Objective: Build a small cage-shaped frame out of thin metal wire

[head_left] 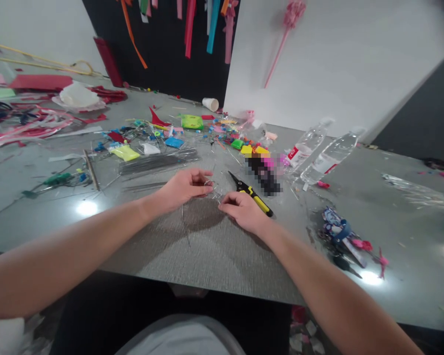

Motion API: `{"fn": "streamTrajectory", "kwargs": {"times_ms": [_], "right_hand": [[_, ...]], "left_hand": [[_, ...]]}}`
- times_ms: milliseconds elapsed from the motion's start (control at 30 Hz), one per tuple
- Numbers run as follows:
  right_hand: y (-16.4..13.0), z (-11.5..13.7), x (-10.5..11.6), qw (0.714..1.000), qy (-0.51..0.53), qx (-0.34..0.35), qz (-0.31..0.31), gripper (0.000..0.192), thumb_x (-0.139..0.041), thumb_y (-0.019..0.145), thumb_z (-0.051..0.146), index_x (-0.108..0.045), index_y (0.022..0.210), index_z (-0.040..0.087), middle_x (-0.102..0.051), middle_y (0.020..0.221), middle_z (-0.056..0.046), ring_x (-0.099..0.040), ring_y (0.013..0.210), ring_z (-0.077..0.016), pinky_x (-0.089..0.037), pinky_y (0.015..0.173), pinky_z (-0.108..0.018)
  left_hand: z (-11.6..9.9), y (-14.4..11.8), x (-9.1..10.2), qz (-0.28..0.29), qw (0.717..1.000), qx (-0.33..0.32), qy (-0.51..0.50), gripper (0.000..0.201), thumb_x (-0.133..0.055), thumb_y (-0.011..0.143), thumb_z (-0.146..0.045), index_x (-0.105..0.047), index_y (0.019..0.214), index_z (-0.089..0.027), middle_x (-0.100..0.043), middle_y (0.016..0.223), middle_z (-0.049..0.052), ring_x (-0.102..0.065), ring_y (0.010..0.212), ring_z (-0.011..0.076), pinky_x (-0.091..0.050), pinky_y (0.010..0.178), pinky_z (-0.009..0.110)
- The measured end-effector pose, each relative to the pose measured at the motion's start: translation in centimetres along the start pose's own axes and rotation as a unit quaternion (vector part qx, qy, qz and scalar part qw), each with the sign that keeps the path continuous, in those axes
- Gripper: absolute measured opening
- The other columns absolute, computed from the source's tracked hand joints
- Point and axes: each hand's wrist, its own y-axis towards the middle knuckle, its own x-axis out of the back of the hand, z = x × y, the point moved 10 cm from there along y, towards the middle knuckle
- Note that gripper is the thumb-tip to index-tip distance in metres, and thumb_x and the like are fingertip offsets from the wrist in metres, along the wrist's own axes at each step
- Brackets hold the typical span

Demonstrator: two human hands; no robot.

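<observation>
My left hand (187,188) is closed in a pinch on a thin bent metal wire (185,224), whose loose end hangs down toward the table. Fine wire loops show at its fingertips, too small to make out fully. Just to the right, my right hand (243,211) pinches the other side of the same wirework, its fingertips close to the left ones. Yellow-and-black pliers (261,203) lie right beside the right hand, which partly covers them. Behind my left hand lies a bundle of straight dark wires (159,164).
Clear plastic bottles (331,155) stand at the right behind a pixelated dark object (263,175). Colourful clay packets (192,122) and small beads are scattered at the back. Keys with a patterned pouch (335,224) lie right; pink ribbons (40,125) pile up left.
</observation>
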Motion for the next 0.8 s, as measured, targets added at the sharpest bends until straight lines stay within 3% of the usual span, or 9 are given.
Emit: {"fn": "streamTrajectory", "kwargs": {"times_ms": [67, 233, 467, 600, 800], "right_hand": [[0.0, -0.1, 0.0, 1.000, -0.008, -0.002, 0.008, 0.015, -0.067, 0.080, 0.031, -0.061, 0.070, 0.021, -0.049, 0.055, 0.006, -0.044, 0.051, -0.0107, -0.033, 0.050, -0.025], [-0.2, 0.3, 0.0, 0.998, -0.048, 0.017, 0.028, 0.011, -0.066, 0.079, 0.025, -0.063, 0.069, 0.020, -0.051, 0.059, 0.005, -0.044, 0.057, -0.0112, -0.033, 0.055, -0.026], [-0.2, 0.5, -0.1, 0.997, -0.067, 0.029, 0.036, 0.012, -0.064, 0.079, 0.024, -0.062, 0.068, 0.020, -0.051, 0.061, 0.004, -0.043, 0.060, -0.0116, -0.032, 0.058, -0.027], [-0.4, 0.8, -0.4, 0.994, -0.086, 0.034, 0.062, 0.011, -0.063, 0.080, 0.023, -0.062, 0.069, 0.020, -0.051, 0.062, 0.004, -0.044, 0.061, -0.0118, -0.033, 0.059, -0.027], [-0.8, 0.9, -0.7, 0.989, -0.113, 0.024, 0.089, 0.012, -0.062, 0.079, 0.019, -0.061, 0.067, 0.020, -0.052, 0.061, 0.004, -0.045, 0.060, -0.0118, -0.033, 0.059, -0.027]], "left_hand": [[0.7, 0.1, 0.0, 0.018, 1.000, 0.025, -0.002, 0.053, -0.082, 0.078, -0.027, -0.066, 0.129, -0.023, -0.073, 0.101, 0.002, -0.070, 0.091, 0.0140, -0.057, 0.081, 0.029], [0.6, 0.3, 0.3, 0.035, 0.997, 0.017, 0.063, 0.032, -0.080, 0.082, -0.036, -0.074, 0.111, -0.022, -0.071, 0.090, 0.001, -0.064, 0.074, 0.0107, -0.053, 0.073, 0.026], [-0.2, -0.1, -1.0, 0.090, 0.989, -0.009, 0.120, 0.022, -0.076, 0.084, -0.036, -0.069, 0.098, -0.021, -0.070, 0.083, 0.000, -0.065, 0.074, 0.0130, -0.052, 0.072, 0.027], [0.0, -0.3, -1.6, 0.123, 0.987, 0.003, 0.102, 0.021, -0.076, 0.083, -0.036, -0.065, 0.093, -0.021, -0.075, 0.089, 0.003, -0.070, 0.082, 0.0169, -0.056, 0.077, 0.032], [0.9, -1.2, -1.9, 0.128, 0.988, 0.070, 0.046, 0.026, -0.080, 0.080, -0.037, -0.062, 0.091, -0.022, -0.074, 0.081, 0.001, -0.072, 0.078, 0.0181, -0.059, 0.069, 0.032]]}}
